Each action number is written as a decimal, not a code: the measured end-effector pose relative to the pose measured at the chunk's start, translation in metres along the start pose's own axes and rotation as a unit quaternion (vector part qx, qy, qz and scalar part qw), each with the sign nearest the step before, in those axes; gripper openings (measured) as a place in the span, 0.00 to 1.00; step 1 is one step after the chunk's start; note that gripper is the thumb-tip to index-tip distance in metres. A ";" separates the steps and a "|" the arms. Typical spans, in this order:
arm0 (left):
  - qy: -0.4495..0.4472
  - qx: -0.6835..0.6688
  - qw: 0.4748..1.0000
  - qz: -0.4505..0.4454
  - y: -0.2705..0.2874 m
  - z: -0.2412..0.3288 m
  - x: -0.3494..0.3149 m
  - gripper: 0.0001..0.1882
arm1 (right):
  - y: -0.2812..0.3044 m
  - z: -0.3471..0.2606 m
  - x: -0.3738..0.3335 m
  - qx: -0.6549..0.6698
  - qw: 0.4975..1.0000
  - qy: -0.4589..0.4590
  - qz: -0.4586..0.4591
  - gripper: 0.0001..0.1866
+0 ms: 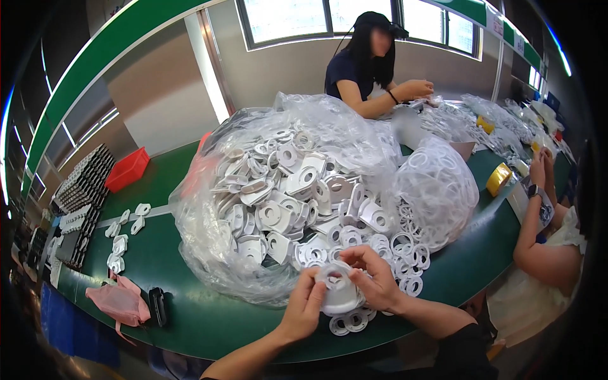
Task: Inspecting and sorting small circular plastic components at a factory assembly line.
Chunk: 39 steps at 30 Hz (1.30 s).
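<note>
Between my two hands is a white plastic part (342, 296) with a round hole near its top. My left hand (305, 305) grips its left side, thumb on the front. My right hand (375, 278) is closed at its upper right edge, fingers at the rim of the hole; whether it also pinches a ring there I cannot make out. Just beyond lies a big clear plastic bag (209, 253), spread wide, with a heap of similar white parts (278, 215) in it. Loose white rings (411, 285) lie beside my right hand, and a few more sit under the held part.
A clear bag of white rings (443, 190) stands right of the heap. On the green table (190, 323) at left are a pink pouch (120, 301), a black case (158, 306), a red bin (127, 170) and stacked trays (85, 183). Yellow tape (499, 179) lies right. Co-workers sit opposite and at right.
</note>
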<state>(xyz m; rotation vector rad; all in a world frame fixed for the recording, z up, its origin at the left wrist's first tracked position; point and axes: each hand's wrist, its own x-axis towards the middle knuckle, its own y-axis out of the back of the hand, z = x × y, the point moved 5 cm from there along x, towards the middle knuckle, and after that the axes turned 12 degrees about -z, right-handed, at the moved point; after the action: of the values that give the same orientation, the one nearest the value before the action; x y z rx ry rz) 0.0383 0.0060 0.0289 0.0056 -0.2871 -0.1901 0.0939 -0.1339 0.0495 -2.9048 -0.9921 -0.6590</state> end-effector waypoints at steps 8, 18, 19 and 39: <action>0.065 -0.112 0.985 -0.117 -0.021 -0.002 -0.004 0.18 | 0.004 0.009 -0.002 0.012 0.993 -0.108 -0.049 0.09; 0.097 0.124 0.976 -0.151 0.004 0.003 0.005 0.15 | 0.000 -0.008 0.002 -0.186 0.973 0.004 -0.134 0.06; 0.092 0.163 0.969 -0.163 0.005 0.003 0.006 0.15 | 0.000 -0.008 0.002 -0.185 0.973 0.005 -0.135 0.06; 0.076 0.115 0.990 -0.015 0.011 -0.010 0.004 0.11 | -0.010 0.005 -0.002 -0.083 0.990 -0.079 -0.082 0.06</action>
<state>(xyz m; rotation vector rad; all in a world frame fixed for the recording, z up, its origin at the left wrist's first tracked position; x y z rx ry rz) 0.0467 0.0162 0.0210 0.2521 -0.1564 -0.1839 0.0892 -0.1265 0.0427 -3.0847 -1.2628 -0.5486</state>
